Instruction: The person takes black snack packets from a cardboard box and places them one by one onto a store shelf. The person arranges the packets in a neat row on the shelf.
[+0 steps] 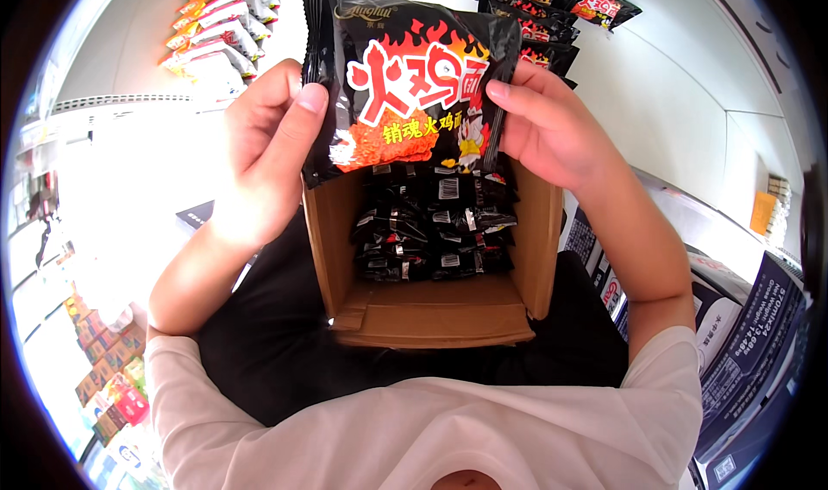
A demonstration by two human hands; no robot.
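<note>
A black noodle packet (414, 84) with red flame artwork and yellow lettering is held up by both hands, its printed front toward me. My left hand (267, 145) pinches its left edge, thumb on the front. On the opposite edge, my right hand (552, 119) grips it the same way. Below the packet, an open cardboard box (431, 317) rests between my legs. Several black packets (431, 223) lie stacked inside it in two columns; the held packet hides the box's far part.
Black packets (595, 5) line a white shelf (690, 67) at the far right. Orange and white packets (226, 33) stand in a row at the far left. Dark printed cartons (750, 352) are stacked right of me. Colourful boxes (108, 352) sit at the left.
</note>
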